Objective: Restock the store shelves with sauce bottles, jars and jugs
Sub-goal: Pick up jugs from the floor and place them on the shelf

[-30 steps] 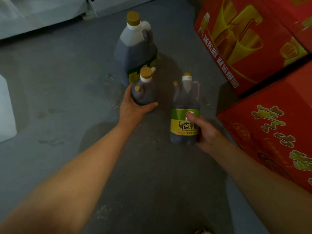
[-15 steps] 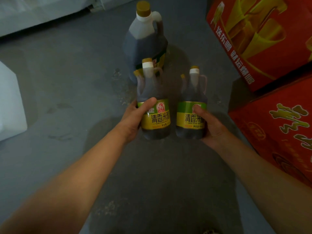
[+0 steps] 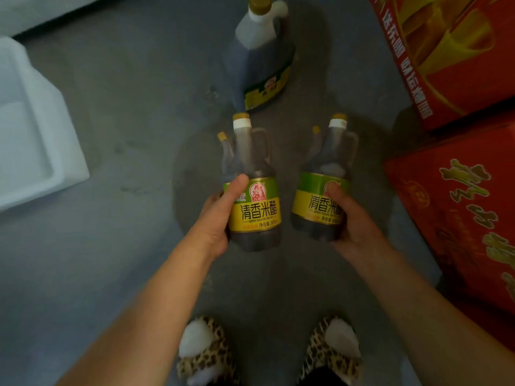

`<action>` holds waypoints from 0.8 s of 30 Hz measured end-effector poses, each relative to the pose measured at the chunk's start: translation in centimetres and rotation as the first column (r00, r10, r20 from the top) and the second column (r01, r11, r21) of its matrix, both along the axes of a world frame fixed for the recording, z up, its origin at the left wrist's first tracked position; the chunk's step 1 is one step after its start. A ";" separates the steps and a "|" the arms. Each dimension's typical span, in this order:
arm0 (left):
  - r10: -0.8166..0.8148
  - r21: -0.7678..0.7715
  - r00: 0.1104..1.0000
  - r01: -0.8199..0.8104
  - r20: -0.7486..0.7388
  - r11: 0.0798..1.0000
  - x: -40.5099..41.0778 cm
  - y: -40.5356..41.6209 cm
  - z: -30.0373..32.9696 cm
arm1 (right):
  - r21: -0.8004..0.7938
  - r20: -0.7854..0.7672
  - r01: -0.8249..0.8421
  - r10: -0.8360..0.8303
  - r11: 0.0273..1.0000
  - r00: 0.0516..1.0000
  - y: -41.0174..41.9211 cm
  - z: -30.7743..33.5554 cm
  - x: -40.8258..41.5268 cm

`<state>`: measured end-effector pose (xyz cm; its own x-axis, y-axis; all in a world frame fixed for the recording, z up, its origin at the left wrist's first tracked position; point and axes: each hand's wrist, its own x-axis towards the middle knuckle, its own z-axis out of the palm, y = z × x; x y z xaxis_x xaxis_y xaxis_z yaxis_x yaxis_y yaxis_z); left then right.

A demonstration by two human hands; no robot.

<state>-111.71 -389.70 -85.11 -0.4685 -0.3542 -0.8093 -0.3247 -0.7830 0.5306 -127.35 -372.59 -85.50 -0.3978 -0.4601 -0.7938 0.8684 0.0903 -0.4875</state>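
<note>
I hold two dark vinegar bottles with green-yellow labels and gold caps above the grey floor. My left hand grips the left bottle round its lower body, thumb across the label. My right hand grips the right bottle the same way. Both bottles are upright, a short gap between them. A large dark jug with a gold cap and a side handle stands on the floor beyond them.
Red printed cartons are stacked along the right, another carton close to my right arm. A white foam box sits at the left. My feet in leopard-print slippers stand on the grey floor below.
Both bottles have risen off the floor and come toward me. The left one went from tilted to upright. My view has tipped down, so my slippers now show.
</note>
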 end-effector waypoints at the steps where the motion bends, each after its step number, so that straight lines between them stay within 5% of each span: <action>1: 0.011 0.022 1.000 -0.011 0.025 1.000 0.7 0.4 1.9 | 0.002 0.009 -0.002 0.002 1.000 1.000 0.3 1.9 0.5; 10: 0.044 0.039 0.998 -0.046 0.045 0.998 -0.6 0.6 26.7 | 0.083 -0.001 -0.059 0.060 0.995 0.998 0.4 26.1 0.2; 17: -0.020 -0.118 0.997 0.012 -0.068 0.993 -6.2 -2.9 52.3 | -0.098 -0.189 -0.203 0.182 0.974 0.965 -1.9 49.9 -6.1; 24: 0.036 -0.339 0.953 -0.143 -0.302 0.930 -12.0 -8.0 72.9 | -0.308 -0.445 -0.307 0.149 0.900 0.883 -7.0 70.2 -13.4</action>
<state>-123.72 -397.68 -12.23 -0.6130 -0.6426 -0.4597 -0.0554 -0.5454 0.8364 -140.71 -379.61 -15.30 -0.4912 -0.7982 -0.3487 0.5666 0.0113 -0.8239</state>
